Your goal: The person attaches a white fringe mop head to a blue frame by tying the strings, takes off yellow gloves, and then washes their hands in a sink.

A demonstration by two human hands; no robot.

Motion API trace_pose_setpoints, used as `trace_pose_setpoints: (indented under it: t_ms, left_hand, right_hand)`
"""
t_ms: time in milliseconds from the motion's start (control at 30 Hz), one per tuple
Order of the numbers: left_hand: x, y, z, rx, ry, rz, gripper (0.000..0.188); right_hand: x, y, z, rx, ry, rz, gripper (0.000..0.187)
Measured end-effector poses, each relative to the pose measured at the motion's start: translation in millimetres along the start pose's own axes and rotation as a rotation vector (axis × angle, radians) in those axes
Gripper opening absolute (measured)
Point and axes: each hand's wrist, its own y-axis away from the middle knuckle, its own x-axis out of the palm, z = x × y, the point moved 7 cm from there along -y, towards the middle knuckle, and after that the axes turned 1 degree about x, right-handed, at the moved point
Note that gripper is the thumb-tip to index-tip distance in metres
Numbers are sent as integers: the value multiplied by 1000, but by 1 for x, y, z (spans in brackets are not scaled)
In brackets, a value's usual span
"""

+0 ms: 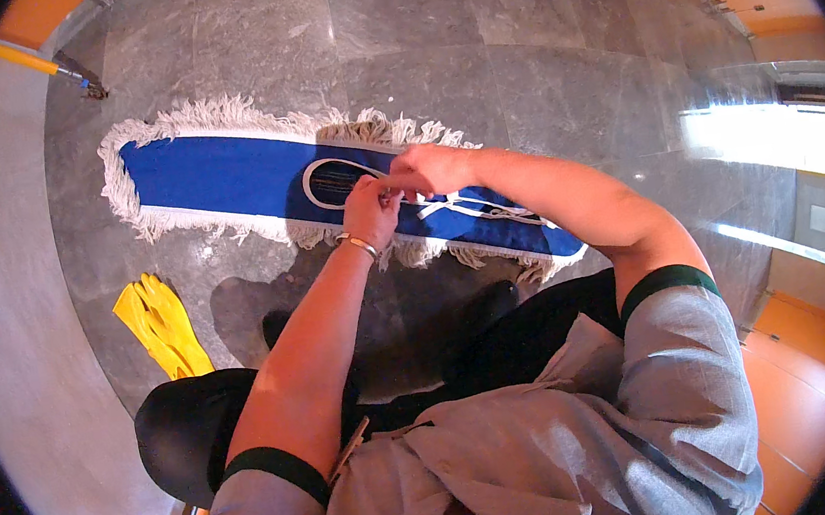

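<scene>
I have the blue mop head (213, 173) spread flat on the floor (407, 17), left hand (373, 213) and right hand (434, 170) pinching its white laces (498, 213) beside the oval opening (334, 178); tying looks unfinished, loose ends left to secure.

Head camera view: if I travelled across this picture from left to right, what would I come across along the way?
Slim yellow pole → rubber-looking yellow gloves → the person's bare left hand → their bare right hand → smooth orange panels at lower right.
</scene>
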Motion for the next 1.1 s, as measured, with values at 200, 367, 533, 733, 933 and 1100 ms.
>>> trace_pose_setpoints:
  t_ms: [200,367,533,733,933,1100]
  left_hand:
    - [5,0,32,-330,445,60,15]
    - [-13,-7,-9,-27,-107,25,9]
    - [-23,-10,-4,-70,-341,-44,21]
    - [-26,-12,-13,-98,-358,-47,17]
    - [-29,0,-13,84,-341,-194,11]
    - [-14,4,-4,5,-478,-50,16]
  right_hand:
    - [-26,-10,-24,54,-181,-295,26]
    - [3,-29,-20,-301,251,-254,40]
    - [10,-33,-10,-18,289,-182,28]
    - [6,-41,-19,44,255,-252,37]
    - [14,-49,-34,268,-334,-125,41]
    - [5,-53,-45,15,-274,-449,34]
